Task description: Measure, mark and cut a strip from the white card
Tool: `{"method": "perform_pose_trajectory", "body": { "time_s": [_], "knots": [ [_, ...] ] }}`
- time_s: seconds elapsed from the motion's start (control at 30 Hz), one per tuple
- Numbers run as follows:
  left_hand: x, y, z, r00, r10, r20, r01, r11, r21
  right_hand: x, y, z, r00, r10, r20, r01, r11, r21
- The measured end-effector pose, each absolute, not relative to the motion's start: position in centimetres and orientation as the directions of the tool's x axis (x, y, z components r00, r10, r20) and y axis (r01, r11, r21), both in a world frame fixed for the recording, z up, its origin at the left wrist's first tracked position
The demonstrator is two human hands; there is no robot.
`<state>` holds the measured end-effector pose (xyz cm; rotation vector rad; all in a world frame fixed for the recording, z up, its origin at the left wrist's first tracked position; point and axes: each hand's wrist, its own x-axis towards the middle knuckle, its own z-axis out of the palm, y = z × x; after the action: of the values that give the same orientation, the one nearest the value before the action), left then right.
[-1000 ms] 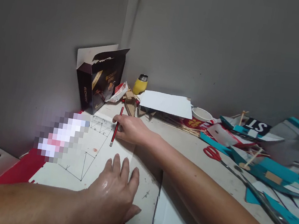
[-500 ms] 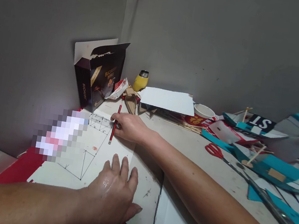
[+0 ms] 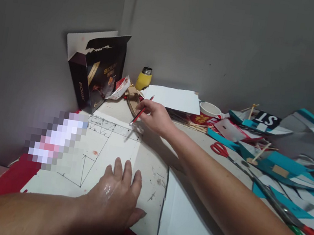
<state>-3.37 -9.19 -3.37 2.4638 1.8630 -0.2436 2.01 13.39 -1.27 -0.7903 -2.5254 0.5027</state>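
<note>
My right hand (image 3: 154, 118) is pinched round a red and black pencil (image 3: 137, 119), held slanted above the far edge of a white sheet (image 3: 119, 149). A clear ruler (image 3: 125, 131) lies across the sheet's far part, just below that hand and apart from it. Dark lines, small marks and a triangle are drawn on the sheet's left half. My left hand (image 3: 118, 189) rests palm down near the sheet's near right part, fingers spread, holding nothing. What lies beneath its palm is hidden.
Behind the sheet stand a dark open carton (image 3: 95, 70) and a yellow bottle (image 3: 144, 79). Further right are a white board (image 3: 172, 98), a red paper cup (image 3: 205, 115), red-handled scissors (image 3: 220, 149) and blue paper model pieces (image 3: 282, 173). Grey walls close the corner.
My right hand has lifted from the ruler and moved up and right with the pencil, uncovering the ruler's right end. My left hand stays spread in place. The view has shifted slightly.
</note>
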Motion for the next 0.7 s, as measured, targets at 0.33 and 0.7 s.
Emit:
{"method": "perform_pose_trajectory", "body": {
  "time_s": [0.33,0.7],
  "knots": [
    [-3.2,-9.2,-3.7,0.260,0.957,-0.127,0.958,-0.272,-0.087,1.6,11.2,-2.4,-0.886,0.430,0.177,0.344,0.862,-0.371],
    [-3.3,-9.1,-3.5,0.261,0.958,-0.114,0.956,-0.273,-0.108,0.9,9.8,-0.9,-0.962,0.270,0.035,0.261,0.953,-0.154]
  ]
}}
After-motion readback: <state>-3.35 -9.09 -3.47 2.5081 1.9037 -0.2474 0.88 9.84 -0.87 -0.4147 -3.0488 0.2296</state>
